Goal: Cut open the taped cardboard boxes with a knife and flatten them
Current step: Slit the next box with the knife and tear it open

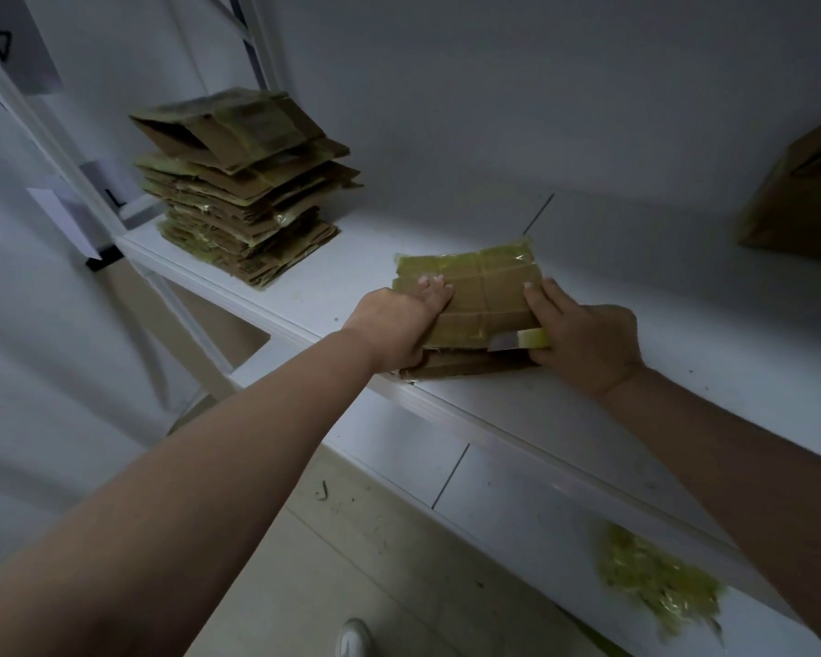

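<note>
At the far left end of the white shelf [304, 296], close to its corner by the upright frame post [43, 135], stands a tall, uneven stack of flattened cardboard [242, 182], the top pieces splayed and curling, strips of yellowish tape showing along their edges. Off at the right end, partly cut by the edge of view, sits a brown box [802, 196] against the wall. On the lower shelf [517, 514], toward its right end, lies a heap of torn yellow-green tape scraps [655, 576], blurred. Below, on the tiled floor [351, 538], are a few dark specks and the toe of a white shoe [354, 640]. Nothing lies between the person and the work; only the two bare forearms reach in over the shelf's front edge. The taped cardboard box [479, 301] lies flattened right at that front edge, roughly midway along the shelf, its near end just overhanging the lip. The left hand [399, 324] rests on the box's left side, fingers straight and held together, laid flat across the top face with the fingertips reaching toward the tape grid. The right hand [584, 343] is at the box's right side, fingers straight along the edge and lying on the top, the thumb side tucked down by the near right corner where a pale flap of tape sticks out; whether it pinches that flap I cannot tell.
</note>
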Action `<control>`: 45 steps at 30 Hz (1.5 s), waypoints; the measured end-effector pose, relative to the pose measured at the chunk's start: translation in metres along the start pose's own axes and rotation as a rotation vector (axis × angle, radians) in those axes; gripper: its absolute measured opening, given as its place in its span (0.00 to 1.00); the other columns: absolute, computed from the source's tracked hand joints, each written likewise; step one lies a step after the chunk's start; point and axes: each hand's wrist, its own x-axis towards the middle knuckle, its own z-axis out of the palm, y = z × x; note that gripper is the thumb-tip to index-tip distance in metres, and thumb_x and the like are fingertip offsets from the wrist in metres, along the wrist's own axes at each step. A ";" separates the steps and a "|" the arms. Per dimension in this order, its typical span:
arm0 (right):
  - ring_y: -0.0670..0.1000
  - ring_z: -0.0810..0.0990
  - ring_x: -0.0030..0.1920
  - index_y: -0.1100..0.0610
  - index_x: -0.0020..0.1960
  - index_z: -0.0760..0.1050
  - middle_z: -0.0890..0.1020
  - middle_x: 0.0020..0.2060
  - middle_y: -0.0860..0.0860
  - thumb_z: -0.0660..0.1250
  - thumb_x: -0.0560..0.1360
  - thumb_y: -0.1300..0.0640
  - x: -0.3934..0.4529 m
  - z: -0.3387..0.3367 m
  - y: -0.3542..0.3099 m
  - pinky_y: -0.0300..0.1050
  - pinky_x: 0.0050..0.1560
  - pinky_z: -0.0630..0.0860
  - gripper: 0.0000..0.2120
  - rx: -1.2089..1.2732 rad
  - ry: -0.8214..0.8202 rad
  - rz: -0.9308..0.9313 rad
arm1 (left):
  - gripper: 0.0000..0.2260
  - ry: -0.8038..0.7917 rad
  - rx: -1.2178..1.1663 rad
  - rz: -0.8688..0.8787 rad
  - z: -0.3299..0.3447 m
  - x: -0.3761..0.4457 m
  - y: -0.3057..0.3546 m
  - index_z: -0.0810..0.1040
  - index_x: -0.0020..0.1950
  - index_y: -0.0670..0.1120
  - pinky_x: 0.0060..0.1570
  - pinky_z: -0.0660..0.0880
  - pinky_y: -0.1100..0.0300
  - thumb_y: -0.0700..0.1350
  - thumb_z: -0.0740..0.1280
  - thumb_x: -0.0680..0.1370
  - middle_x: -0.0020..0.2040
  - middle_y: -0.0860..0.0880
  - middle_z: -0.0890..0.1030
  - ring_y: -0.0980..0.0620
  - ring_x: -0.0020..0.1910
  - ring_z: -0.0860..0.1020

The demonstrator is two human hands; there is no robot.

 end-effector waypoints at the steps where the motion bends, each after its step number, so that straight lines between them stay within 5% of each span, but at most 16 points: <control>1: 0.56 0.74 0.20 0.65 0.57 0.78 0.81 0.53 0.64 0.82 0.51 0.52 0.003 -0.005 0.001 0.39 0.28 0.67 0.37 -0.005 -0.028 -0.018 | 0.38 -0.023 0.012 0.004 -0.003 0.002 0.002 0.46 0.80 0.47 0.59 0.70 0.55 0.49 0.65 0.77 0.80 0.46 0.50 0.48 0.70 0.68; 5: 0.59 0.82 0.42 0.58 0.69 0.67 0.76 0.64 0.57 0.67 0.70 0.49 0.016 -0.031 0.003 0.43 0.36 0.69 0.30 -0.045 -0.252 -0.043 | 0.39 -0.125 -0.016 0.060 -0.009 0.006 0.000 0.47 0.79 0.45 0.66 0.65 0.56 0.48 0.65 0.75 0.79 0.44 0.52 0.47 0.76 0.60; 8: 0.57 0.79 0.53 0.49 0.70 0.67 0.78 0.61 0.51 0.61 0.75 0.49 0.019 -0.048 0.007 0.43 0.41 0.69 0.24 0.062 -0.353 0.035 | 0.38 -0.204 -0.234 0.025 -0.014 0.004 -0.012 0.50 0.80 0.48 0.69 0.61 0.56 0.52 0.62 0.73 0.79 0.45 0.55 0.48 0.76 0.59; 11: 0.55 0.79 0.47 0.47 0.55 0.79 0.82 0.46 0.50 0.64 0.75 0.44 0.020 -0.054 0.017 0.45 0.42 0.71 0.13 0.480 -0.405 0.300 | 0.32 -0.190 -0.595 -0.062 -0.022 0.003 -0.028 0.61 0.77 0.52 0.64 0.63 0.57 0.57 0.61 0.74 0.75 0.48 0.65 0.47 0.71 0.65; 13: 0.53 0.78 0.42 0.50 0.44 0.79 0.79 0.36 0.48 0.67 0.73 0.40 0.021 -0.051 0.018 0.45 0.40 0.70 0.13 0.716 -0.341 0.455 | 0.23 -0.114 -0.820 -0.097 -0.018 0.003 -0.034 0.68 0.72 0.52 0.62 0.65 0.58 0.55 0.65 0.78 0.70 0.48 0.71 0.48 0.68 0.69; 16: 0.52 0.76 0.45 0.47 0.55 0.74 0.77 0.42 0.46 0.69 0.72 0.41 0.025 -0.043 0.007 0.45 0.41 0.73 0.15 0.659 -0.157 0.577 | 0.16 0.095 -0.997 -0.142 -0.002 0.003 -0.033 0.75 0.63 0.52 0.55 0.71 0.58 0.53 0.68 0.77 0.59 0.49 0.76 0.48 0.60 0.74; 22: 0.59 0.81 0.41 0.49 0.66 0.73 0.83 0.42 0.55 0.65 0.75 0.41 0.008 -0.020 -0.015 0.44 0.36 0.72 0.23 0.360 0.070 0.462 | 0.15 0.472 -0.831 -0.244 0.025 -0.005 -0.006 0.75 0.62 0.50 0.48 0.72 0.60 0.54 0.67 0.78 0.54 0.49 0.80 0.49 0.51 0.77; 27: 0.57 0.81 0.48 0.49 0.70 0.65 0.83 0.50 0.52 0.66 0.65 0.28 0.001 -0.015 -0.036 0.43 0.38 0.68 0.40 0.340 -0.056 0.588 | 0.29 0.467 -0.646 -0.446 0.036 -0.002 0.026 0.68 0.64 0.52 0.46 0.75 0.54 0.64 0.71 0.69 0.60 0.51 0.71 0.52 0.56 0.73; 32: 0.58 0.79 0.48 0.49 0.67 0.65 0.81 0.52 0.51 0.69 0.71 0.40 0.011 -0.008 -0.055 0.44 0.38 0.67 0.29 0.463 -0.061 0.809 | 0.19 0.483 -0.545 -0.643 0.035 0.013 0.038 0.69 0.62 0.47 0.39 0.71 0.54 0.44 0.69 0.73 0.59 0.46 0.70 0.45 0.55 0.73; 36: 0.55 0.76 0.42 0.50 0.69 0.65 0.81 0.50 0.52 0.69 0.72 0.50 0.006 -0.016 -0.046 0.42 0.37 0.65 0.27 0.515 -0.103 0.749 | 0.22 0.446 -0.584 -0.520 0.040 0.010 0.032 0.68 0.62 0.48 0.45 0.77 0.53 0.44 0.68 0.70 0.59 0.47 0.70 0.47 0.55 0.72; 41: 0.55 0.77 0.40 0.46 0.73 0.60 0.81 0.48 0.52 0.67 0.71 0.58 -0.006 -0.025 -0.029 0.43 0.37 0.71 0.33 0.609 -0.174 0.559 | 0.34 0.249 -0.696 -0.123 0.030 -0.020 -0.007 0.60 0.71 0.48 0.48 0.71 0.60 0.43 0.71 0.69 0.62 0.48 0.66 0.50 0.57 0.70; 45: 0.51 0.75 0.34 0.47 0.71 0.61 0.79 0.42 0.49 0.68 0.68 0.62 -0.007 -0.034 -0.017 0.39 0.30 0.65 0.34 0.571 -0.138 0.401 | 0.40 0.107 -0.605 0.076 0.019 -0.039 -0.036 0.53 0.75 0.50 0.53 0.74 0.57 0.42 0.74 0.69 0.66 0.49 0.67 0.52 0.56 0.72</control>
